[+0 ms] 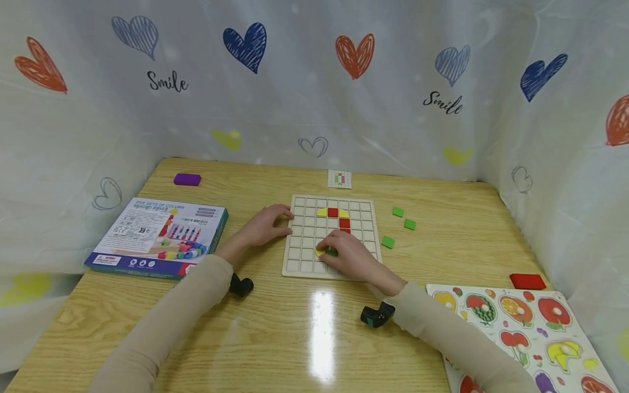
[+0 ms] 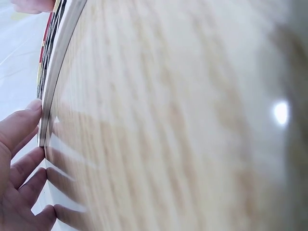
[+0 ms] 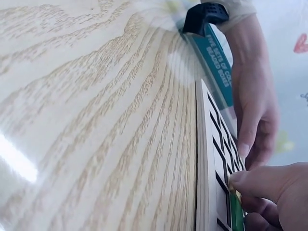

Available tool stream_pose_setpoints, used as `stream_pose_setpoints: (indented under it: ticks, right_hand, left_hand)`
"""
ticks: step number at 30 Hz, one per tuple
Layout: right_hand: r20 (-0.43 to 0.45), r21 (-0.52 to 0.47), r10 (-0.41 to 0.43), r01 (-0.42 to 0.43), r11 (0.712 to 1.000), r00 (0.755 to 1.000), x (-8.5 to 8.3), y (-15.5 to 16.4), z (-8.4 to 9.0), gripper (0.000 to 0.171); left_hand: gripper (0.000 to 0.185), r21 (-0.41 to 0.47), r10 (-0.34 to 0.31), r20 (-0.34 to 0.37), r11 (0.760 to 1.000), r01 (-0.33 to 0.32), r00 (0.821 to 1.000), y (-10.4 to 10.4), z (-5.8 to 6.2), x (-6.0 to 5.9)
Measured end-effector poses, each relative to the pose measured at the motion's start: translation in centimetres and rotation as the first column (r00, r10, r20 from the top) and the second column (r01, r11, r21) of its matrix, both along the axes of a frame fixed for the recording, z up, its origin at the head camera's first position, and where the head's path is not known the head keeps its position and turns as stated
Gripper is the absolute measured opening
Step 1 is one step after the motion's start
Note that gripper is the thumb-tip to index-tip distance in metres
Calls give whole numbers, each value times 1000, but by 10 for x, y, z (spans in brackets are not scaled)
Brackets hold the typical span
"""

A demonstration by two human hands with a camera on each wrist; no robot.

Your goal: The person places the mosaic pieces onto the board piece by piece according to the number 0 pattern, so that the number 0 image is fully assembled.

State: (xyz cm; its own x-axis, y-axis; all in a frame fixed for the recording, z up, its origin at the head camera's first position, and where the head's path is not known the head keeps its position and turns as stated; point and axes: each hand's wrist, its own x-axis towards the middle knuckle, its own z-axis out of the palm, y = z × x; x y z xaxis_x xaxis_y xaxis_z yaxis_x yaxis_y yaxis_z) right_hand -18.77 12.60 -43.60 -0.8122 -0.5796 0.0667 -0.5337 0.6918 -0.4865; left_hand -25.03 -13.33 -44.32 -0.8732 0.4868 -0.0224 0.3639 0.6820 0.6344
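Note:
A pale wooden grid board [image 1: 300,240] lies on the table with red tiles [image 1: 332,212] and yellow pieces [image 1: 344,213] in some squares. My right hand [image 1: 351,259] pinches a small yellow piece [image 1: 319,252] over the lower middle of the board. Beside it a green tile [image 1: 332,252] shows partly under the fingers. The left hand [image 1: 265,226] rests at the board's left edge; in the left wrist view its thumb and fingertips [image 2: 34,106] touch that edge. My right palm hides some lower squares.
Several green tiles [image 1: 388,242] lie right of the board, and a small pattern card [image 1: 339,179] behind it. A beaded-boxes carton [image 1: 157,237] stands left, near a purple block [image 1: 187,179]. At right are a red block [image 1: 527,281] and a fruit puzzle board [image 1: 535,322].

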Motion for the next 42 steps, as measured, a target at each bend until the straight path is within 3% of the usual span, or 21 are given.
stream_pose_setpoints:
  ticks: [21,30,34,37,42]
  right_hand:
    - [-16,-57,8,-9,998,1000,0,7,0,18]
    - [71,-206,-129,141,968,989,3,34,0,21]
    - [168,-271,-229,269,924,959,3,57,0,28]
    - [265,-290,-317,389,874,911,1,77,-1,36]
    - [344,-296,-442,542,786,829,-9,114,3,45]
  left_hand:
    - [36,-3,-9,-13,1000,9,1000,2,1,1]
    - [36,8,-13,-4,1000,13,1000,1,1,1]
    - [36,10,-11,-2,1000,11,1000,0,0,1]
    - [36,15,-10,4,1000,10,1000,0,0,0]
    - [36,15,-10,9,1000,10,1000,0,-1,0]
